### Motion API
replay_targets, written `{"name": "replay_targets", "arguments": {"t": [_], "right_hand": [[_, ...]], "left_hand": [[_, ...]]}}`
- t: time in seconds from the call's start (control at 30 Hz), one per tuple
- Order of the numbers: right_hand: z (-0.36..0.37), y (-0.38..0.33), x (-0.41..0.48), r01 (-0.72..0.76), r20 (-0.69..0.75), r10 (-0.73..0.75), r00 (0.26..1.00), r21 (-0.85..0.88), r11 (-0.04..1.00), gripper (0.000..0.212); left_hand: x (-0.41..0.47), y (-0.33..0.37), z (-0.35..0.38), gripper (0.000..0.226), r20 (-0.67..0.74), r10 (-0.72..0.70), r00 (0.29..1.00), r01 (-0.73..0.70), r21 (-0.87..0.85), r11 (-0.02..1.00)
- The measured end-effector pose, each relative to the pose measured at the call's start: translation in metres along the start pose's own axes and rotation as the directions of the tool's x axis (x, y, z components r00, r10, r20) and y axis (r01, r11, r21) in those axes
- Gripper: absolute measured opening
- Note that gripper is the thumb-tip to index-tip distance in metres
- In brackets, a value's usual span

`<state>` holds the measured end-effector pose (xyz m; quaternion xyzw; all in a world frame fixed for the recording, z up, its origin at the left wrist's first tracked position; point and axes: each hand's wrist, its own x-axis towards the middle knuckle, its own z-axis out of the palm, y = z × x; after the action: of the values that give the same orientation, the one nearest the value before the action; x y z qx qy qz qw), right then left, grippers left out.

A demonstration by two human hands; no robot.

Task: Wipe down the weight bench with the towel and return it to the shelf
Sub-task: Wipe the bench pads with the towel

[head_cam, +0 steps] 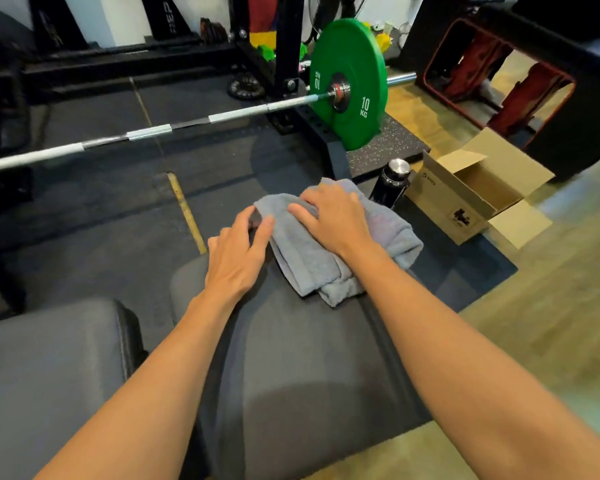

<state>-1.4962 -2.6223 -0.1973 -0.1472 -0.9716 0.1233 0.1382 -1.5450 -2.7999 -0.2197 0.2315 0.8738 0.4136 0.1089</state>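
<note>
A grey towel (329, 258) lies bunched on the far end of the black padded weight bench (291, 368). My right hand (333, 216) rests flat on top of the towel with its fingers spread and pressing down. My left hand (238, 251) sits on the bench just left of the towel, fingers relaxed, with the thumb and fingertips touching the towel's near-left edge. The shelf is not in view.
A barbell (146, 131) with a green 10 kg plate (349, 83) sits in the rack beyond the bench. A black bottle (392, 183) and an open cardboard box (471, 192) stand on the floor to the right. A second black pad (49, 375) lies at the left.
</note>
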Motion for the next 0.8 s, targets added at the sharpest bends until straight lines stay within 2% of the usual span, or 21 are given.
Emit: {"name": "replay_targets", "arguments": {"t": [0.1, 0.2, 0.27, 0.3, 0.37, 0.4, 0.43, 0.47, 0.53, 0.57, 0.6, 0.7, 0.73, 0.8], "right_hand": [[-0.021, 0.02, -0.069, -0.091, -0.034, 0.091, 0.995, 0.01, 0.996, 0.034], [-0.036, 0.019, -0.118, -0.221, -0.045, 0.22, 0.974, -0.019, 0.975, 0.031], [-0.034, -0.002, -0.123, -0.281, -0.033, 0.281, 0.959, 0.006, 0.96, 0.025], [-0.031, -0.014, -0.121, -0.294, -0.023, 0.295, 0.955, 0.05, 0.955, 0.021], [-0.034, -0.026, -0.113, -0.322, -0.013, 0.336, 0.942, 0.252, 0.913, 0.018], [-0.039, -0.024, -0.108, -0.363, -0.006, 0.39, 0.921, 0.351, 0.863, 0.019], [-0.045, -0.017, -0.103, -0.417, -0.012, 0.454, 0.891, 0.372, 0.829, 0.022], [-0.052, -0.007, -0.1, -0.494, -0.005, 0.521, 0.854, 0.306, 0.814, 0.028], [-0.061, 0.012, -0.095, -0.663, 0.125, 0.651, 0.748, 0.113, 0.74, 0.052], [-0.063, 0.016, -0.094, -0.709, 0.193, 0.688, 0.699, 0.068, 0.702, 0.06], [-0.063, 0.016, -0.093, -0.727, 0.233, 0.697, 0.678, 0.068, 0.684, 0.061], [-0.068, 0.01, -0.082, -0.642, 0.216, 0.605, 0.766, 0.218, 0.735, 0.024], [-0.074, 0.007, -0.077, -0.593, 0.186, 0.563, 0.805, 0.282, 0.755, 0.028], [-0.092, -0.001, -0.066, -0.458, 0.07, 0.47, 0.88, 0.388, 0.8, 0.032]], "left_hand": [[-0.003, 0.014, -0.004, 0.063, -0.004, -0.047, 0.999, 0.047, 0.027, 0.999], [-0.021, 0.036, 0.005, 0.05, -0.038, 0.072, 0.997, -0.069, 0.088, 0.994], [-0.036, 0.052, 0.015, 0.053, 0.061, 0.078, 0.995, -0.078, 0.011, 0.997], [-0.041, 0.058, 0.019, 0.058, 0.126, 0.054, 0.991, -0.054, 0.001, 0.999], [-0.044, 0.066, 0.018, 0.071, 0.192, -0.037, 0.981, 0.035, 0.012, 0.999], [-0.043, 0.067, 0.013, 0.078, 0.208, -0.093, 0.974, 0.091, 0.019, 0.996], [-0.041, 0.067, 0.009, 0.083, 0.226, -0.137, 0.964, 0.129, 0.047, 0.99], [-0.039, 0.068, 0.007, 0.08, 0.247, -0.167, 0.955, 0.148, 0.091, 0.985], [-0.036, 0.072, 0.007, 0.06, 0.269, -0.198, 0.943, 0.16, 0.156, 0.975], [-0.036, 0.075, 0.008, 0.057, 0.268, -0.202, 0.942, 0.167, 0.15, 0.975], [-0.035, 0.079, 0.01, 0.055, 0.271, -0.197, 0.942, 0.171, 0.12, 0.978], [-0.035, 0.086, 0.007, 0.035, 0.339, -0.2, 0.919, 0.198, 0.042, 0.979], [-0.033, 0.088, 0.003, 0.028, 0.348, -0.204, 0.915, 0.21, 0.021, 0.978], [-0.028, 0.094, -0.014, 0.021, 0.278, -0.158, 0.948, 0.186, -0.079, 0.979]]}}
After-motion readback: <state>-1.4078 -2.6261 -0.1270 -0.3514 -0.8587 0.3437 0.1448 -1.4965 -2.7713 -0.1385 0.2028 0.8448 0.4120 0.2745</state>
